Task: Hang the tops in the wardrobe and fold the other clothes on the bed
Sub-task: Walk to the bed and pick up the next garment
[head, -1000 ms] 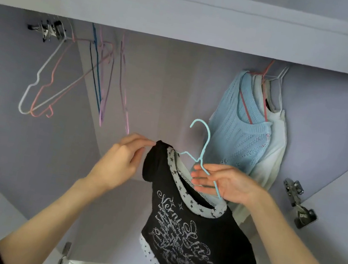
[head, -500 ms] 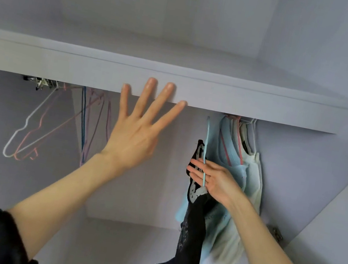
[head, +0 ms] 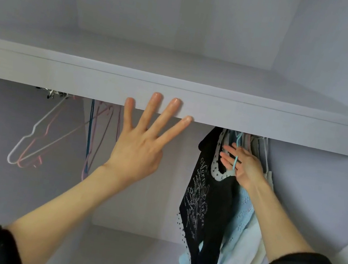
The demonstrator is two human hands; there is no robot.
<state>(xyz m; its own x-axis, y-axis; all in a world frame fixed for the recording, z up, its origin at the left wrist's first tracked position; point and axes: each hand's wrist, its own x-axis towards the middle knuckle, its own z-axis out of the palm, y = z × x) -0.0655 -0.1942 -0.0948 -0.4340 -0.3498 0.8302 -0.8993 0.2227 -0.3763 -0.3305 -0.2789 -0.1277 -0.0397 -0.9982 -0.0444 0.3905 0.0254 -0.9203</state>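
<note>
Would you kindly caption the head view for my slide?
Right hand holds the blue hanger of a black top; left hand open near shelf edge.

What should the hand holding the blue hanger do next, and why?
Probably let go of the light blue hanger. The right hand has its fingers around the hanger's neck, and the black printed top already hangs under the shelf beside the light blue knit top. The hook's top is hidden, so check that it has caught first.
</note>
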